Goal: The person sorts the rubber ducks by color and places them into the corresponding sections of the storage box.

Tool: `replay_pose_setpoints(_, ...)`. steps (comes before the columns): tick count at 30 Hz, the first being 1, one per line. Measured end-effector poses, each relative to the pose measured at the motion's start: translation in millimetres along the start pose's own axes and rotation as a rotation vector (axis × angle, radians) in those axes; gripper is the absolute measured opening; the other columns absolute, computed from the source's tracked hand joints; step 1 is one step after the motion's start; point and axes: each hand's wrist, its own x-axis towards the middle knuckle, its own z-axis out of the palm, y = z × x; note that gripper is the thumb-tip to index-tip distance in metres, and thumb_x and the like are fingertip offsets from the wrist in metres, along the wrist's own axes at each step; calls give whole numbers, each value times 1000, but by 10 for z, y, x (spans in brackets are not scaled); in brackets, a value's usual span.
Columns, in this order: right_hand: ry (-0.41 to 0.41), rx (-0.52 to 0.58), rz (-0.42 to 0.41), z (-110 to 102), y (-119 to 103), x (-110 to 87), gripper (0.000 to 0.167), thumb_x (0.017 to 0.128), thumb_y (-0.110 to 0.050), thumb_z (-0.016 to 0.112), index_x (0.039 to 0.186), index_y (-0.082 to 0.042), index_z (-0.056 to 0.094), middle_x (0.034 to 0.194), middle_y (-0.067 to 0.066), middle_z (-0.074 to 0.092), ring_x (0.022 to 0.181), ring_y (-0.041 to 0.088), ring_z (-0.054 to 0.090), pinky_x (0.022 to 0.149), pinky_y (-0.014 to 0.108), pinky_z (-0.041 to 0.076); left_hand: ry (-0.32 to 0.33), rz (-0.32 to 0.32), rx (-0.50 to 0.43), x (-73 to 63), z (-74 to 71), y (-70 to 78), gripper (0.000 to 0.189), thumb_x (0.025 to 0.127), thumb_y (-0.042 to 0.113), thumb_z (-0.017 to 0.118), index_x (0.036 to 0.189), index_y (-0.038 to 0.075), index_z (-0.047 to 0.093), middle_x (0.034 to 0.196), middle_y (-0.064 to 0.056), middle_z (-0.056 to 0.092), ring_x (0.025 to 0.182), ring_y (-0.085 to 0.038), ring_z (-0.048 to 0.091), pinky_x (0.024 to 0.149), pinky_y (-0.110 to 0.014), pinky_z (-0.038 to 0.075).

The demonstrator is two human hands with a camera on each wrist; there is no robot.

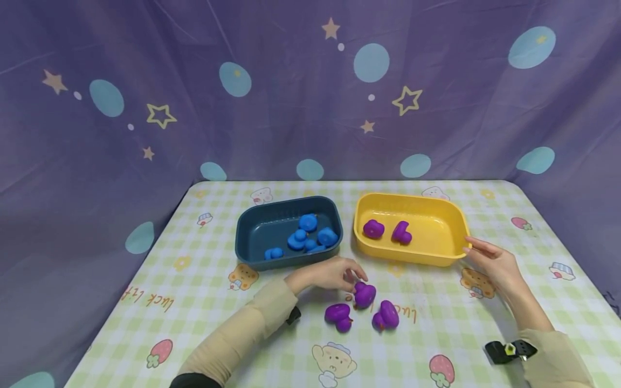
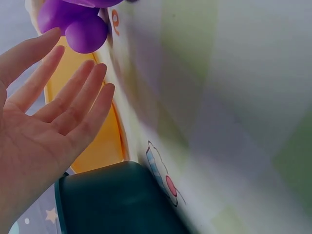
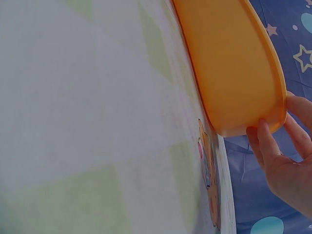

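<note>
My left hand (image 1: 335,274) reaches over the table with fingers loosely bent beside a purple toy duck (image 1: 365,295). In the left wrist view that hand (image 2: 58,105) has its fingers spread, the fingertips right by a purple duck (image 2: 87,35). Two more purple ducks, one on the left (image 1: 338,317) and one on the right (image 1: 386,316), lie on the cloth nearer me. My right hand (image 1: 496,265) pinches the right end of a yellow bin (image 1: 412,256); in the right wrist view, fingers (image 3: 265,139) lie against its outer wall. Two purple ducks (image 1: 373,229) sit inside it.
Left of the yellow bin stands a dark teal bin (image 1: 286,263) with several blue ducks (image 1: 308,222) inside. A checked, printed tablecloth (image 1: 184,323) covers the table. Behind the table's far edge hangs a purple curtain (image 1: 291,124) with stars and ovals.
</note>
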Motion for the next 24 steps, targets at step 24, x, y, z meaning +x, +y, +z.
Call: replay_pose_setpoints(24, -9, 71, -15, 2, -20, -16, 46, 82, -29, 62, 125, -15, 52, 94, -31, 50, 83, -15, 50, 69, 7, 46, -37, -24, 127, 58, 51, -3, 33, 74, 1, 65, 106, 10, 63, 92, 3, 56, 86, -12, 54, 71, -12, 43)
